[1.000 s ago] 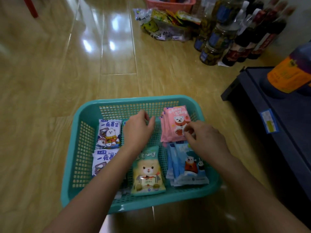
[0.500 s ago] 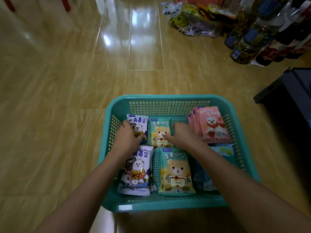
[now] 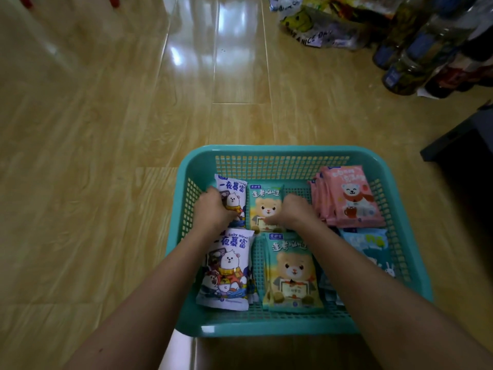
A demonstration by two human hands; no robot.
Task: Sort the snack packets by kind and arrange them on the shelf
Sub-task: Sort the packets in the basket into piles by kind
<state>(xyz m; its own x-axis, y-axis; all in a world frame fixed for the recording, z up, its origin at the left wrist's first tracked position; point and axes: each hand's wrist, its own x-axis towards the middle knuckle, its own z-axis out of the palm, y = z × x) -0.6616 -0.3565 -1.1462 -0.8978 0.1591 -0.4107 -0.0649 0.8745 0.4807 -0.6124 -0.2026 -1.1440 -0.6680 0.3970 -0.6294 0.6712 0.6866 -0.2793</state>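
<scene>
A teal plastic basket (image 3: 282, 153) sits on the wooden floor and holds sorted packets. White-purple packets (image 3: 226, 273) lie in its left column, green bear packets (image 3: 290, 276) in the middle, a pink stack (image 3: 352, 198) at the far right, and blue packets (image 3: 370, 247) at the near right, partly hidden by my right arm. My left hand (image 3: 213, 209) grips the far white-purple packet (image 3: 233, 190). My right hand (image 3: 292, 209) rests with bent fingers on the far green bear packet (image 3: 264, 201); whether it grips it is unclear.
Dark bottles and jars (image 3: 416, 57) stand at the far right, beside a clear bag of snacks (image 3: 317, 25). The dark corner of a low shelf (image 3: 458, 140) juts in at the right edge. Bare wooden floor (image 3: 106, 129) stretches left of the basket.
My right hand left the pink stack and moved left onto the far green packet. My left hand shifted left onto the far white-purple packet. The view swung left and down.
</scene>
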